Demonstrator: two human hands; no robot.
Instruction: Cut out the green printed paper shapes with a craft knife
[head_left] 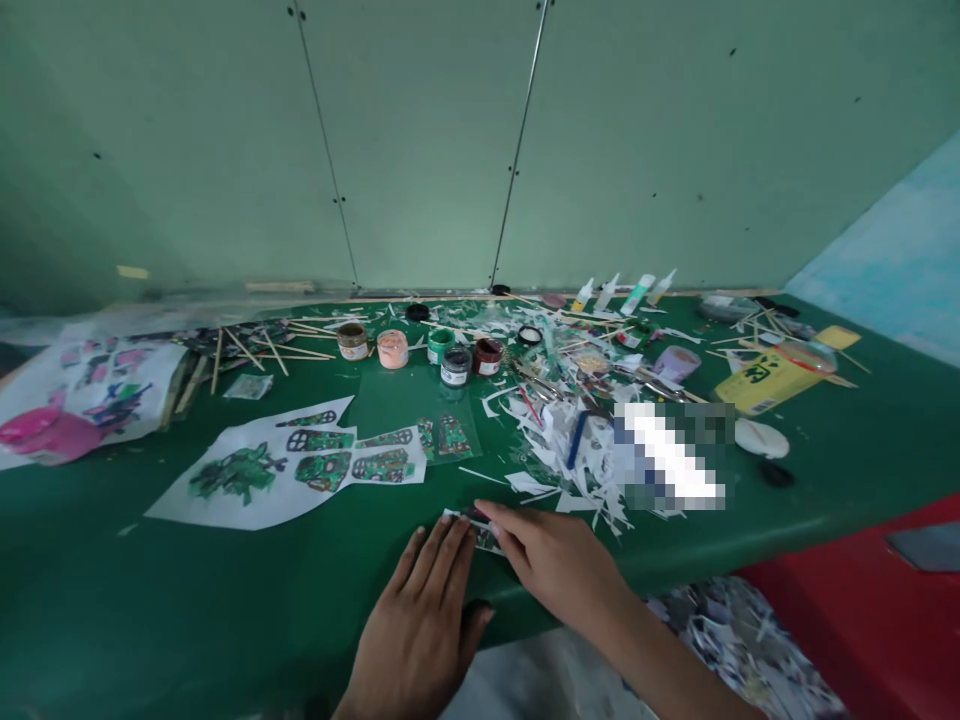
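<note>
My left hand lies flat near the table's front edge, its fingers stretched over a small painted paper strip and pressing it down. My right hand is closed in a pinch at the strip's far side. A small dark thing shows by its fingertips, too covered to name. Beyond the left hand lies a white sheet with green and brown painted shapes, cut unevenly around its outline. Next to that sheet, more painted pieces rest on a clear film.
Paint jars stand at mid-table. White paper scraps heap to the right, with a blue-handled tool among them. A yellow container lies far right, a pink bottle far left. Glue bottles stand by the wall.
</note>
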